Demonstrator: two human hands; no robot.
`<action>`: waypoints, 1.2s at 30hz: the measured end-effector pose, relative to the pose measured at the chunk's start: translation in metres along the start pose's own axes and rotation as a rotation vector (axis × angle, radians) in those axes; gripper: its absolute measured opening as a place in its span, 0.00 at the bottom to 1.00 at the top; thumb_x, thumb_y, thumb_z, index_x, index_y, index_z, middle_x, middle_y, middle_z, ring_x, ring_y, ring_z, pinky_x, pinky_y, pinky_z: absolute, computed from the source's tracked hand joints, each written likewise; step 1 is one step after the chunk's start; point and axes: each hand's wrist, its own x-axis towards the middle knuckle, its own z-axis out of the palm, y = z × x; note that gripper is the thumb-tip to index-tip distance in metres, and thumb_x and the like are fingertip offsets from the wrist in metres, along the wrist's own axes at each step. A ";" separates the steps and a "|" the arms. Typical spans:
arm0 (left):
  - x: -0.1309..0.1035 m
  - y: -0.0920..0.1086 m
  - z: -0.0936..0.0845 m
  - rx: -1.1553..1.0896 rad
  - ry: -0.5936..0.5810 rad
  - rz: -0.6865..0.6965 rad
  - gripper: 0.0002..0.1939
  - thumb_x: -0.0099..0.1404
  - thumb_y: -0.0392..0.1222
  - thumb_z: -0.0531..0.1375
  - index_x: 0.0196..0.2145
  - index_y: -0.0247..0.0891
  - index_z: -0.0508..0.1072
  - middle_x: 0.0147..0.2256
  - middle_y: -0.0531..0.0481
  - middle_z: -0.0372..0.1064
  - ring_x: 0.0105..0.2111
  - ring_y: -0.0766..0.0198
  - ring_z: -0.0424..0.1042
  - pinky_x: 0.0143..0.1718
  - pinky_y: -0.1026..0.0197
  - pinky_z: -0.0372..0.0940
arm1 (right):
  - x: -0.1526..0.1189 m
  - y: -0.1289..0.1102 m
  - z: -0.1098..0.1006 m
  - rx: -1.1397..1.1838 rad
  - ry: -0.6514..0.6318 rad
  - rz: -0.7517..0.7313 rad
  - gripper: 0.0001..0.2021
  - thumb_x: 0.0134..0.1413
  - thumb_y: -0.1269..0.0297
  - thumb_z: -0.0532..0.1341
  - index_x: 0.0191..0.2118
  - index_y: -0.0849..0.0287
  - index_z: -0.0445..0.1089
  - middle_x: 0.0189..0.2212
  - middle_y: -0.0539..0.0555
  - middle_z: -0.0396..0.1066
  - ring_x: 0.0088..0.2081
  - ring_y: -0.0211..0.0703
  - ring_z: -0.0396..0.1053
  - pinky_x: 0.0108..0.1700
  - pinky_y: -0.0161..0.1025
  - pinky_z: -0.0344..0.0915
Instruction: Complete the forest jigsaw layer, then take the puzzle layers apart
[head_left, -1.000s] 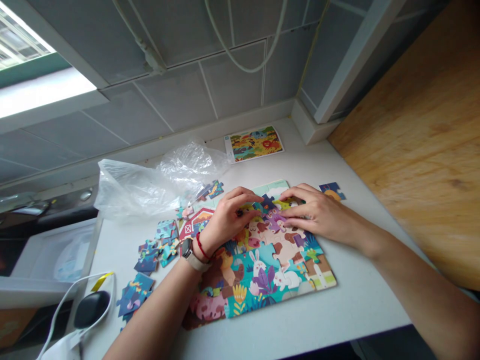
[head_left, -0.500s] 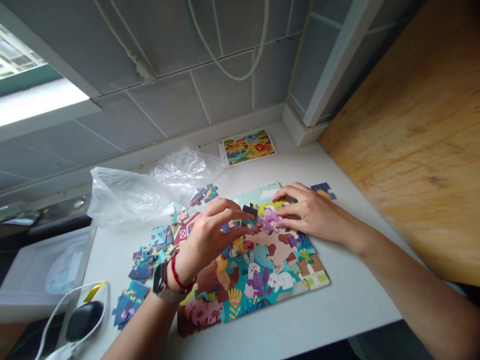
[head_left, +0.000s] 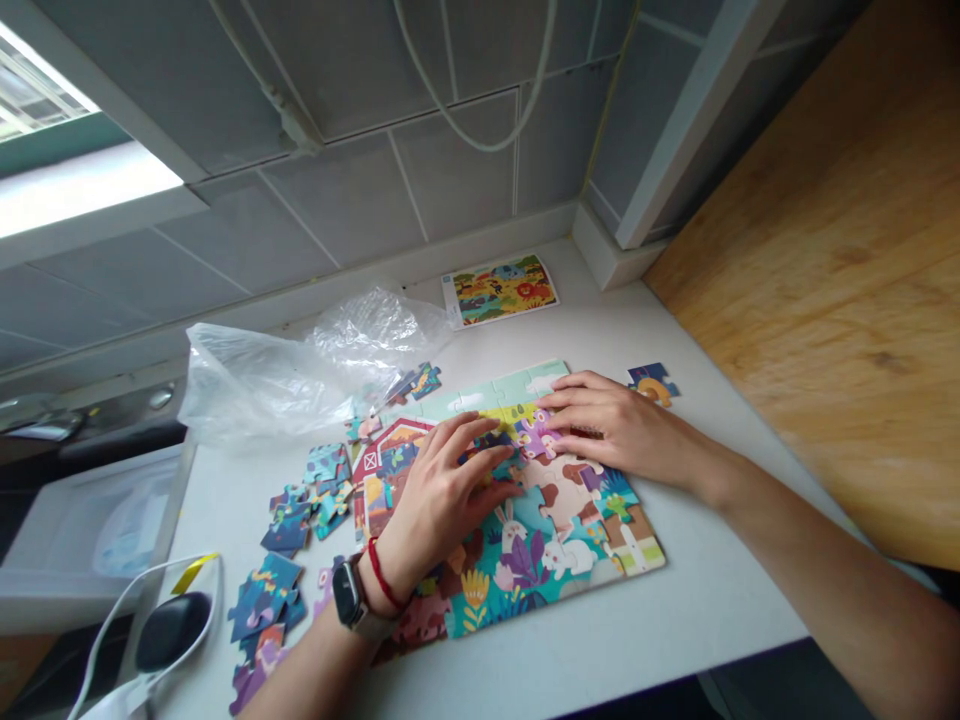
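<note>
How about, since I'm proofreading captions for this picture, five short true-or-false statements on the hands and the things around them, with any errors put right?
1. The left hand and right hand are both at the jigsaw puzzle. True.
2. The smartwatch is on the right wrist. False: the smartwatch is on the left wrist.
3. A lion picture card lies beyond the puzzle. True.
4. The clear plastic bag lies right of that card. False: the plastic bag lies to its left.
5. A red bracelet circles the left wrist. True.
</note>
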 end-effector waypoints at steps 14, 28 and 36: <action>0.003 0.001 0.003 -0.045 0.002 0.027 0.09 0.74 0.39 0.63 0.51 0.41 0.79 0.56 0.41 0.76 0.55 0.51 0.74 0.54 0.43 0.76 | 0.000 -0.003 0.004 -0.003 -0.001 -0.055 0.10 0.64 0.71 0.68 0.45 0.50 0.85 0.52 0.55 0.81 0.55 0.52 0.73 0.56 0.50 0.76; 0.000 0.000 0.001 0.082 -0.105 0.024 0.16 0.74 0.38 0.62 0.57 0.48 0.78 0.67 0.41 0.65 0.69 0.38 0.60 0.59 0.29 0.70 | 0.002 -0.002 0.001 -0.012 0.003 -0.079 0.08 0.65 0.70 0.67 0.44 0.54 0.85 0.51 0.58 0.80 0.54 0.52 0.72 0.56 0.50 0.74; -0.004 -0.006 0.006 0.040 -0.014 0.002 0.14 0.74 0.41 0.63 0.56 0.44 0.78 0.62 0.42 0.72 0.67 0.42 0.64 0.60 0.33 0.71 | -0.002 0.004 -0.009 -0.032 -0.011 -0.004 0.07 0.66 0.67 0.67 0.44 0.53 0.84 0.51 0.56 0.81 0.55 0.53 0.71 0.57 0.52 0.74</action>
